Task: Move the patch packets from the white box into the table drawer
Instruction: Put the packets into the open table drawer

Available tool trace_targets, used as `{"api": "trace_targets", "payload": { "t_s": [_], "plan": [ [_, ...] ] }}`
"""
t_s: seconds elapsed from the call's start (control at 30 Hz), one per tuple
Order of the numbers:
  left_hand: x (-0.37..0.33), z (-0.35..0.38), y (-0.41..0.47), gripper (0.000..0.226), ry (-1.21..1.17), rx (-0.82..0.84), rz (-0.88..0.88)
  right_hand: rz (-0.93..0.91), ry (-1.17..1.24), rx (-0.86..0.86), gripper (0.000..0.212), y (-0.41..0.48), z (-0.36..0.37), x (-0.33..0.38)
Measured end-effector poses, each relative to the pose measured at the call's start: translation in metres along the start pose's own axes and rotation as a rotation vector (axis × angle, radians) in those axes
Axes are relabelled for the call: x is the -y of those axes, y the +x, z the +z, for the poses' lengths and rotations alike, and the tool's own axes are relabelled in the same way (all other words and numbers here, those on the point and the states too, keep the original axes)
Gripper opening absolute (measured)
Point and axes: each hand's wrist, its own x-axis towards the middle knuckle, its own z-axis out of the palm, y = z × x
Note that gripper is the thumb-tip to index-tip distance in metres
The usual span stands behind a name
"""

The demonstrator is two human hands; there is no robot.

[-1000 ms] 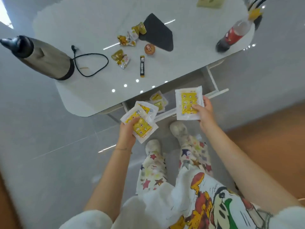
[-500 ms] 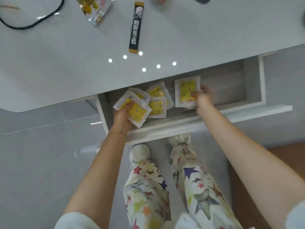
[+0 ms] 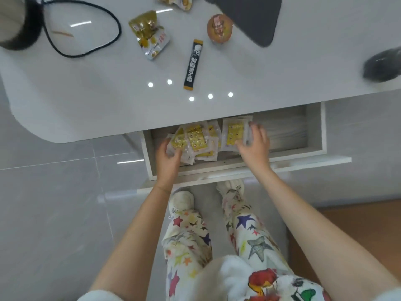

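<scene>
Packets [image 3: 198, 140] lie fanned in the open drawer [image 3: 312, 131] under our desk [image 3: 86, 94]. Our left hand [image 3: 168, 156] pinches the leftmost ones. Our right hand [image 3: 255, 146], fingers spread loose, lies over the rightmost, and blur hides the contact.

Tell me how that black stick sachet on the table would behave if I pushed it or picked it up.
The black stick sachet lies flat on the glossy white table, so a push would probably slide it, not roll it. Slim and narrow, it is likely light. Lifted by one end, it may bend a little.
</scene>
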Motion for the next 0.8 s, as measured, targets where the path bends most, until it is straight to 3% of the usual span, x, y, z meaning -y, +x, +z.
{"api": "trace_targets", "payload": {
  "t_s": [0.07,0.17,0.3,0.53,0.8],
  "plan": [
    [-0.017,-0.014,-0.027,0.049,0.17,0.023,0.117,-0.105,-0.158,0.04,0.071,-0.027,-0.025,0.025],
    [-0.056,-0.037,-0.075,0.051,0.45,-0.088,0.302,-0.248,-0.416,0.103,0.081,-0.067,-0.064,0.067],
    [-0.1,-0.07,-0.129,0.058,0.688,-0.137,0.489,-0.34,-0.593,0.11,0.085,-0.12,-0.111,0.122],
    [-0.146,-0.126,-0.21,0.068,0.79,-0.172,0.488,-0.57,-0.727,0.044,0.076,-0.194,-0.165,0.195],
    [-0.129,-0.205,-0.288,0.073,0.752,-0.404,0.407,-0.747,-0.763,0.103,0.074,-0.273,-0.157,0.27]
  ]
}}
